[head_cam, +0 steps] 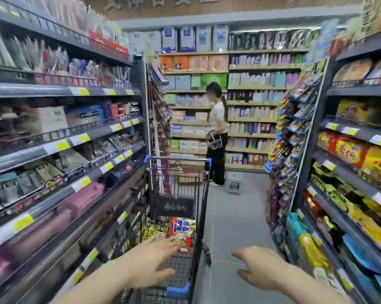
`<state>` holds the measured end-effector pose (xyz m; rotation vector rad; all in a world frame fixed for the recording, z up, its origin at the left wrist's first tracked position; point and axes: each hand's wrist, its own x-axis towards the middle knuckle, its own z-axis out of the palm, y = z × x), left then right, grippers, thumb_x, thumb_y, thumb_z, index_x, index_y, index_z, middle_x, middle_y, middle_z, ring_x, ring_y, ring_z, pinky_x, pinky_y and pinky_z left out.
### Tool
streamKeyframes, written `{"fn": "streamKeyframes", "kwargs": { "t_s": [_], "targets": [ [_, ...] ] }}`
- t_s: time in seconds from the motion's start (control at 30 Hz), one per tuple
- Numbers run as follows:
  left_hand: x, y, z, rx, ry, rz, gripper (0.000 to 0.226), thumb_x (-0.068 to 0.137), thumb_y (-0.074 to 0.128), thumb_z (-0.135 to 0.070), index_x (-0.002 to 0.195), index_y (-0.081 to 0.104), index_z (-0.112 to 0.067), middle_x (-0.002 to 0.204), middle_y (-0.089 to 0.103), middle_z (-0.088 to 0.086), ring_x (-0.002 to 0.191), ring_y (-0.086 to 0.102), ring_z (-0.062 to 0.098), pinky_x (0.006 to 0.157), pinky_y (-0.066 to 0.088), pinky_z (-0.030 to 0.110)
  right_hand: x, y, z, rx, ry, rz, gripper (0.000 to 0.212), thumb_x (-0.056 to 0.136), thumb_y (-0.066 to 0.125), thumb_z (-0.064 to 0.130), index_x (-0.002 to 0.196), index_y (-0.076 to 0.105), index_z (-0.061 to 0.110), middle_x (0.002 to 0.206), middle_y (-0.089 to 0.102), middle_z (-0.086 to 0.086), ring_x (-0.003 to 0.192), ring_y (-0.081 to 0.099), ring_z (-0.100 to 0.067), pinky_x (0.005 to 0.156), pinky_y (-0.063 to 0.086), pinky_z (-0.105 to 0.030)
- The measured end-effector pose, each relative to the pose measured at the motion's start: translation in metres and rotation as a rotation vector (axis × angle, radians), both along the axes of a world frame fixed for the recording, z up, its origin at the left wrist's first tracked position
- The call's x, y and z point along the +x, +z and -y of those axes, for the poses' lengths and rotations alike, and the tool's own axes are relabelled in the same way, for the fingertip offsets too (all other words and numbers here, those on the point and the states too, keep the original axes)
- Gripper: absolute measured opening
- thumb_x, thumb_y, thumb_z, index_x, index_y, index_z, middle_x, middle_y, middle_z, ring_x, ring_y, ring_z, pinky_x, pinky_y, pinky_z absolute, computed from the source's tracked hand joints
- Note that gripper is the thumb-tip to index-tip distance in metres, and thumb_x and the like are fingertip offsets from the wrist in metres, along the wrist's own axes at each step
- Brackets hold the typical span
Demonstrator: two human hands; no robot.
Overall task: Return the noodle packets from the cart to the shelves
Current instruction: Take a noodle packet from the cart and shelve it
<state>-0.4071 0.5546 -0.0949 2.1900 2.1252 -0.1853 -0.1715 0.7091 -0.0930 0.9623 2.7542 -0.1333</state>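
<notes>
Both hands (150, 260) (262, 268) hover above cart (198, 216), aisle beside.

At the far end of the aisle we see a person (217, 132) in a white top and dark trousers, standing centre frame with a small bag (215, 142) on one arm. Just to their right, a grey step stool (235, 183) sits on the grey floor (235, 220). A hanging snack rack (291, 137) fills right of centre.
</notes>
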Motion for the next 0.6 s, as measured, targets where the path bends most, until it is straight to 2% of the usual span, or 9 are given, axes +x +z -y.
{"fn": "streamKeyframes", "kwargs": {
  "t_s": [0.07,0.2,0.27,0.3,0.37,0.6],
  "targets": [
    [-0.03,0.0,0.004,-0.013,0.048,-0.011,0.094,0.072,0.009,-0.077,0.148,0.017,-0.022,0.157,0.016,-0.005,0.144,0.009,0.007,0.115,-0.003,0.031,-0.033,0.001,-0.001,-0.027,0.019,-0.011,0.044,0.093,0.043,0.034,0.134,0.045,0.021,0.136,0.053,-0.01,0.127,0.048,-0.03,0.101,0.041,-0.036],
    [-0.079,-0.005,0.006,-0.03,0.101,-0.026,0.066,0.093,0.032,-0.055,0.148,0.019,-0.021,0.156,0.019,-0.004,0.143,0.013,0.008,0.118,0.0,0.032,-0.087,-0.002,-0.005,-0.087,0.019,-0.038,0.043,0.091,0.045,0.029,0.133,0.047,0.02,0.137,0.052,-0.009,0.127,0.048,-0.028,0.102,0.042,-0.036],
    [-0.1,-0.008,0.003,-0.037,0.098,-0.031,0.078,0.086,0.022,-0.068,0.148,0.018,-0.021,0.156,0.019,-0.004,0.143,0.013,0.008,0.117,-0.002,0.03,-0.109,-0.002,-0.008,-0.117,0.029,-0.041,0.045,0.091,0.046,0.03,0.136,0.045,0.023,0.137,0.052,-0.008,0.127,0.049,-0.027,0.102,0.042,-0.035],
    [-0.11,-0.01,0.001,-0.028,0.092,-0.027,0.093,0.074,0.009,-0.076,0.148,0.019,-0.021,0.156,0.019,-0.003,0.143,0.013,0.008,0.115,-0.003,0.029,-0.119,-0.002,-0.01,-0.126,0.035,-0.038,0.046,0.091,0.047,0.031,0.137,0.044,0.024,0.137,0.052,-0.008,0.126,0.049,-0.027,0.102,0.042,-0.036],
    [-0.13,-0.016,-0.007,-0.017,0.098,0.006,0.112,0.054,-0.006,-0.077,0.148,0.019,-0.021,0.156,0.02,-0.003,0.143,0.014,0.008,0.114,-0.003,0.028,-0.138,-0.002,-0.017,-0.133,0.046,-0.035,0.047,0.091,0.047,0.03,0.138,0.043,0.026,0.136,0.053,-0.008,0.125,0.05,-0.027,0.1,0.043,-0.035],
    [-0.193,-0.033,-0.046,-0.013,0.131,0.062,0.11,0.056,-0.005,-0.076,0.147,0.02,-0.019,0.156,0.02,-0.002,0.143,0.013,0.01,0.115,-0.003,0.03,-0.203,-0.015,-0.06,-0.182,0.023,-0.027,0.047,0.092,0.049,0.03,0.138,0.044,0.027,0.138,0.052,-0.006,0.126,0.05,-0.027,0.1,0.042,-0.033]
  ]
}}
